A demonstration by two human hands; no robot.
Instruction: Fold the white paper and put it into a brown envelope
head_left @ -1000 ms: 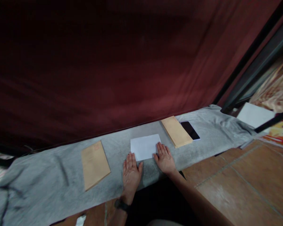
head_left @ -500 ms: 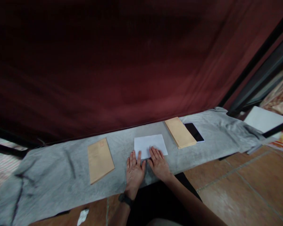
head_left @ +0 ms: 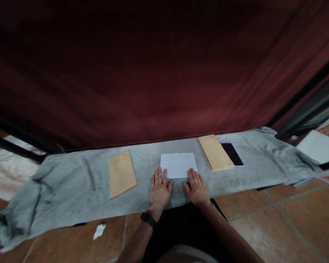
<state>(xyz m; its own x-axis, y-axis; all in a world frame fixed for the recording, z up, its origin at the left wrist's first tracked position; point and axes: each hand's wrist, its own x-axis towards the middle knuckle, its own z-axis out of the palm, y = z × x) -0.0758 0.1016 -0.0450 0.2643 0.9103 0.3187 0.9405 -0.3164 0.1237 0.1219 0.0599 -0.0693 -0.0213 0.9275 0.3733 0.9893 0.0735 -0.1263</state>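
Note:
A white folded sheet of paper (head_left: 178,164) lies flat on a grey cloth (head_left: 71,186) spread over the floor. My left hand (head_left: 159,190) rests flat and open on the cloth, fingertips at the paper's near left corner. My right hand (head_left: 197,187) lies flat and open too, fingertips touching the paper's near right edge. Neither hand holds anything. A dark watch sits on my left wrist.
A tan envelope (head_left: 122,173) lies left of the paper, a stack of tan envelopes (head_left: 215,152) to its right, with a black phone (head_left: 232,153) beside that. A dark red curtain (head_left: 153,73) hangs behind. White sheets (head_left: 317,146) lie far right. A paper scrap (head_left: 100,230) sits on the tiles.
My right hand slid across the paper toward the left, then back to its near right edge. The left hand stayed at the near left corner. The view shifted slightly.

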